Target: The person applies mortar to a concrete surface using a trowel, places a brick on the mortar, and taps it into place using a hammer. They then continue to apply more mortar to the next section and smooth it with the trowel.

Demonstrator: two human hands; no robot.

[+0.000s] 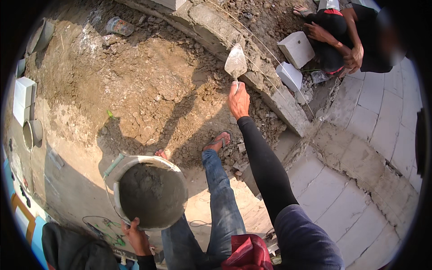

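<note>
My right hand, at the end of an outstretched arm in a black sleeve, is closed round the handle of a trowel. Its pale, mortar-smeared blade points away from me, over the edge of a low concrete beam. At the lower left, my left hand grips the rim of a bucket. Wet grey mortar lies inside the bucket. A taut string runs along the beam, to the right of the trowel.
Light blocks lie beyond the beam, where another person crouches. Block walls rise at the right. Rough soil spreads ahead of my sandalled feet, with a plastic cup on it. Stacked blocks and another bucket stand far left.
</note>
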